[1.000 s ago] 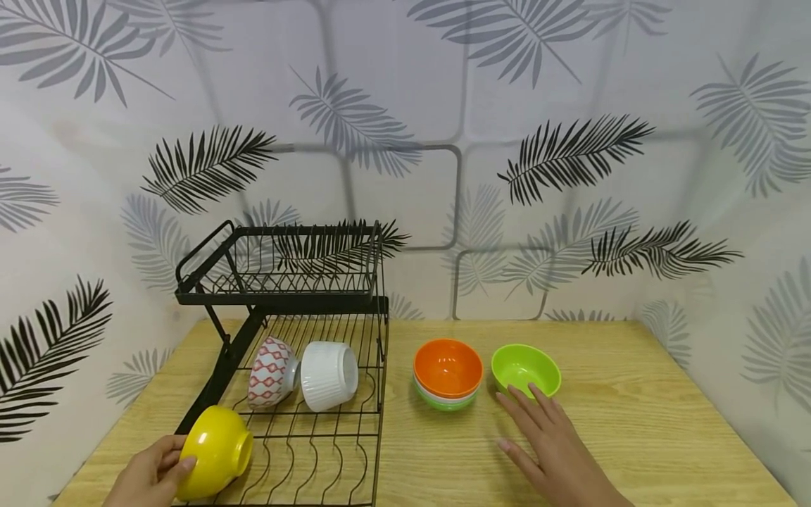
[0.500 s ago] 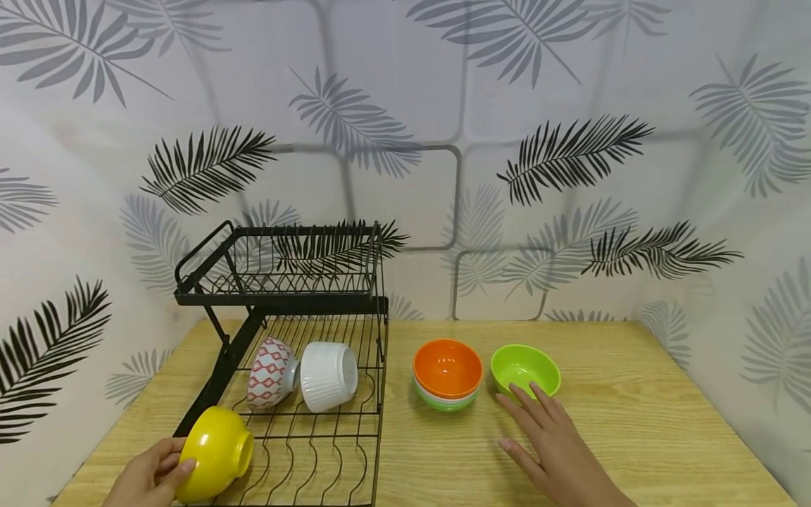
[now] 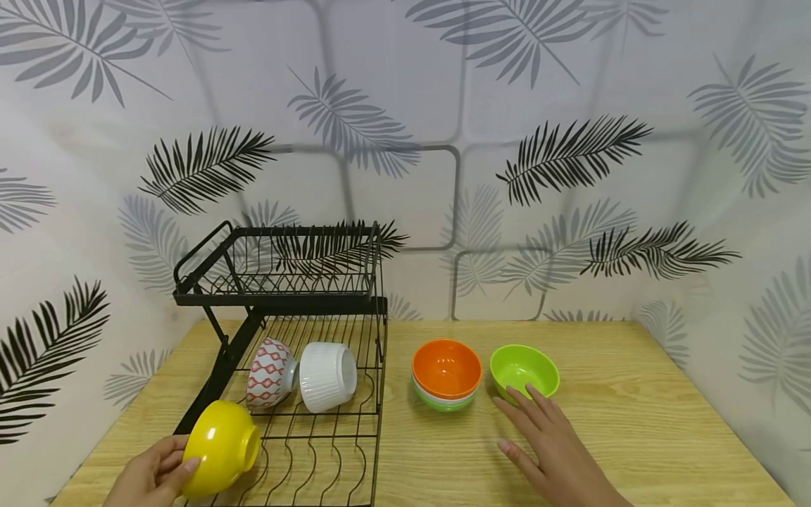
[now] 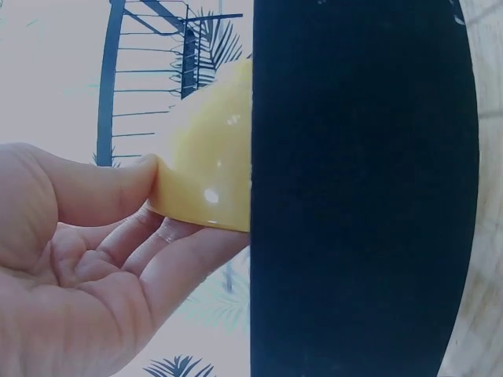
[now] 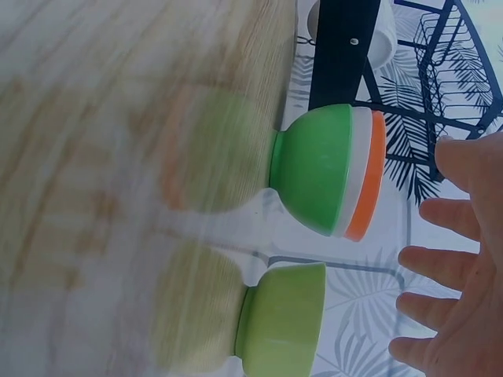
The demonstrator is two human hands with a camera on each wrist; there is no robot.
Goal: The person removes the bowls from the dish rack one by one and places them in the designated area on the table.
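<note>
My left hand pinches the rim of a yellow bowl between thumb and fingers. The bowl is tipped on its side, its foot facing right, over the front left of the black dish rack. In the left wrist view, the thumb lies on the outside of the yellow bowl, with fingers under the rim; a dark panel covers its right part. My right hand is held with fingers spread, just in front of a lime green bowl. Nothing is in that hand.
A red-patterned bowl and a white ribbed bowl sit sideways in the rack's lower tier. Right of the rack stands a nested stack topped by an orange bowl, with white and green ones beneath. An upper rack tier rises behind.
The yellow bowl has shifted slightly up and to the right in my left hand. My right hand stays nearly where it was.
</note>
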